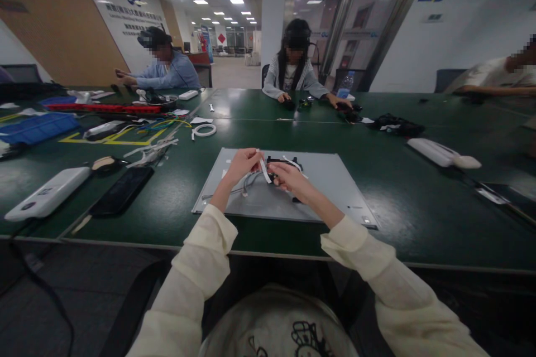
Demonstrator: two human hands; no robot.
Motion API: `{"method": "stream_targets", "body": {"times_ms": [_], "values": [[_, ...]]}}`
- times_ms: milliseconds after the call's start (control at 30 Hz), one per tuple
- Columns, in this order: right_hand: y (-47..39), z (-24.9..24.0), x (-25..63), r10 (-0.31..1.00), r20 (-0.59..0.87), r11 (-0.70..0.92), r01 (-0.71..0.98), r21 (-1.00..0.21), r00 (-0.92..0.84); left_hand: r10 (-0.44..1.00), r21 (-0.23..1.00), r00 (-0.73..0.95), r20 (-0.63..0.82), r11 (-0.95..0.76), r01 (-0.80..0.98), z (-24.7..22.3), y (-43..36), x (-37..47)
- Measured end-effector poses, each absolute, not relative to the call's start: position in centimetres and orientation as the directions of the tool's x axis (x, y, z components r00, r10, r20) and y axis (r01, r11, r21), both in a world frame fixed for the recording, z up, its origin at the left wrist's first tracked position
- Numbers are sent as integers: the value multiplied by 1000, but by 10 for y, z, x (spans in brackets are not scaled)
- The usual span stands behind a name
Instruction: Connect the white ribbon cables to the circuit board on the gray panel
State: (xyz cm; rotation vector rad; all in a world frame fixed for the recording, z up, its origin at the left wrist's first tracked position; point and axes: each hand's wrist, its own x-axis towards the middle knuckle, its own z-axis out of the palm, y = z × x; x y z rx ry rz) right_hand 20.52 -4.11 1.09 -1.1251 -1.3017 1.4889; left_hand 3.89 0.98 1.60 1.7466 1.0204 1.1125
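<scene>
Over a grey flat panel on the green table, my left hand pinches the upper end of a short white strip. My right hand is just right of the strip, its fingers closed near the strip's lower part and a black part. What exactly those right fingers grip is too small to make out. Grey cables lie on the panel below my left hand, running to its left side. A white band curves behind my right hand.
At left lie a white power bank, a black phone, a blue tray and loose strips. A white coil sits beyond the panel. A white device lies right. Several people sit around the table.
</scene>
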Motion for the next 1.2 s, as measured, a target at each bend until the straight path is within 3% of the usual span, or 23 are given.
{"method": "stream_targets", "body": {"times_ms": [100,267,900,1100,1200], "values": [[-42,9,207,944,-57,-34,76,-997,-326,908,908,302,289,-360,213,12,12,40],[-44,12,207,964,-16,36,190,-981,-264,903,905,312,295,-369,211,11,13,42],[-43,8,203,979,-69,-52,91,-995,-194,918,919,318,239,-319,231,9,17,36],[-43,4,203,976,37,67,138,-988,-215,874,931,426,235,-329,161,7,16,35],[-46,0,202,954,130,184,185,-965,-271,881,913,395,260,-357,196,4,19,34]]}}
